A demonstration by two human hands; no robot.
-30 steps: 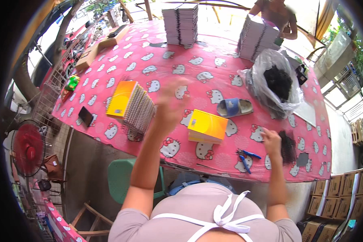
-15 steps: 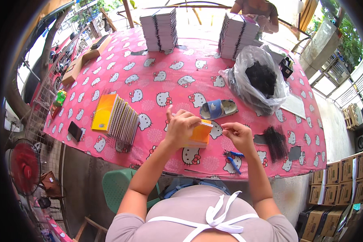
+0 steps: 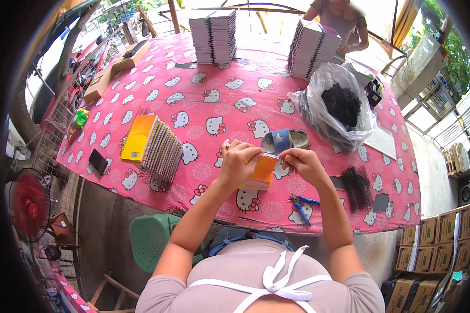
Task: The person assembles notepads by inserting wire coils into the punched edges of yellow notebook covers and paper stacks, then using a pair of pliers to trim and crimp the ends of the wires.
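Note:
An orange-yellow notebook (image 3: 261, 173) lies on the table in front of me, its bound edge along the far side. My left hand (image 3: 239, 164) is closed over that edge at its left part, holding the notebook. At the right end of the same edge, my right hand (image 3: 305, 166) pinches with thumb and forefinger; whatever is between the fingertips is too small to make out. Close to my right wrist lie blue-handled cutting pliers (image 3: 302, 206). Just beyond the notebook is a blue and beige slipper (image 3: 284, 141). Several black binding coils (image 3: 357, 189) lie further right.
A leaning stack of spiral notebooks (image 3: 154, 146) and a phone (image 3: 97, 161) are at left. A plastic bag of black coils (image 3: 341, 107) stands at right. Tall notebook stacks (image 3: 213, 39) rise at the back; another person (image 3: 342, 23) stands there. A green stool (image 3: 152, 242) is below the table edge.
My right hand has moved left to the notebook's bound edge, from a spot slightly apart from it. My left hand's raised forefinger has curled in. The view has shifted slightly.

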